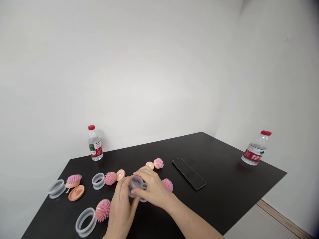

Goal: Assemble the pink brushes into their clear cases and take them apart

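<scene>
My left hand (122, 205) and my right hand (152, 187) meet over the near middle of the table. Between them they grip a translucent plastic piece (136, 182), my left fingers on its left side and my right fingers on its right. Part of another translucent piece (144, 199) shows just below the right fingers. A pink bristly brush head (167, 185) lies partly hidden behind my right hand. Left of my left hand are another pink brush head (103, 210) and a translucent ring (86, 222). Beyond the hands lies a peach disc (120, 175).
A black table (211, 156) holds a dark phone (189, 173) to the right. One bottle (95, 144) stands at the back left, another (256, 148) at the right edge. Further left are a ring (56, 189), a brush head (73, 180) and an orange disc (76, 193).
</scene>
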`<state>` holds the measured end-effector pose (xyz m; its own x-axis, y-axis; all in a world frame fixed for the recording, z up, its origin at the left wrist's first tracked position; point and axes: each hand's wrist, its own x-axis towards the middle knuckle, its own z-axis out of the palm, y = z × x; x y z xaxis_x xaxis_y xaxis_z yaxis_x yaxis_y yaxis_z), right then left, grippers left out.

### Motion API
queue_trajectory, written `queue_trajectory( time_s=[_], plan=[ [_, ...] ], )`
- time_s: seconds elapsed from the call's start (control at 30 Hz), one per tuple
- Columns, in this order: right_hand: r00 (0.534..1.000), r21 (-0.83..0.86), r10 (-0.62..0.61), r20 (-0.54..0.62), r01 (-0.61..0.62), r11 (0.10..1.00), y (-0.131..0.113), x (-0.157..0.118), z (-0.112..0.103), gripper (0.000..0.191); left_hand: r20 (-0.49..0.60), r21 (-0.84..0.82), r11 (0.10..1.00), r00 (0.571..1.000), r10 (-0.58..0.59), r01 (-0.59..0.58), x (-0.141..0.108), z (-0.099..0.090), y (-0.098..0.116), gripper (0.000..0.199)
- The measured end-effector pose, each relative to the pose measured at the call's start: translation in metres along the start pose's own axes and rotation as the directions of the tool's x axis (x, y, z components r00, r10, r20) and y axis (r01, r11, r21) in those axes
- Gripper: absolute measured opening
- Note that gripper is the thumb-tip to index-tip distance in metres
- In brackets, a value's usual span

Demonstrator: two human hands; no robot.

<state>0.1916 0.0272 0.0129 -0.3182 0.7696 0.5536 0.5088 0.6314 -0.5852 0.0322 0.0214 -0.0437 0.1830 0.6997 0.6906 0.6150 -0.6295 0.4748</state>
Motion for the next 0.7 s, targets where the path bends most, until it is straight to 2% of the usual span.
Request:
queue_trajectory(
  time_s=[0.1,0.2,0.27,0.33,0.43,0.5,0.57,0.7],
  plan=[
    [0.998,0.035,-0.061,0.024,0.061,0.998,0.004,-0.002,0.001,0.034,-0.005,-0.039,0.997,0.998,-0.062,0.062,0.002,-0.004,0.004,0.033],
    [0.997,0.018,-0.075,0.002,0.075,0.997,0.019,0.001,-0.014,0.035,-0.019,-0.100,0.984,0.988,-0.153,0.151,0.004,-0.008,0.009,0.037],
    [0.996,-0.050,0.029,-0.084,-0.034,0.998,0.038,0.003,-0.031,0.032,-0.038,-0.123,0.973,0.979,-0.202,0.196,0.004,-0.009,0.012,0.041],
    [0.961,-0.141,0.208,-0.184,-0.235,0.962,0.064,0.004,-0.049,0.033,-0.054,-0.134,0.969,0.975,-0.217,0.208,0.004,-0.009,0.014,0.041],
    [0.925,-0.160,0.304,-0.227,-0.343,0.925,0.105,0.003,-0.071,0.037,-0.053,-0.148,0.966,0.974,-0.222,0.212,0.004,-0.008,0.015,0.035],
    [0.908,-0.159,0.338,-0.246,-0.382,0.910,0.122,0.000,-0.081,0.034,-0.045,-0.141,0.968,0.976,-0.214,0.206,0.004,-0.009,0.015,0.034],
    [0.890,-0.156,0.353,-0.288,-0.407,0.900,0.127,-0.003,-0.090,0.030,-0.043,-0.127,0.974,0.980,-0.195,0.188,0.005,-0.009,0.015,0.032],
    [0.830,-0.141,0.340,-0.443,-0.439,0.888,0.111,-0.026,-0.111,0.037,-0.079,-0.113,0.983,0.984,-0.157,0.148,0.006,-0.011,0.013,0.032]
  ],
)
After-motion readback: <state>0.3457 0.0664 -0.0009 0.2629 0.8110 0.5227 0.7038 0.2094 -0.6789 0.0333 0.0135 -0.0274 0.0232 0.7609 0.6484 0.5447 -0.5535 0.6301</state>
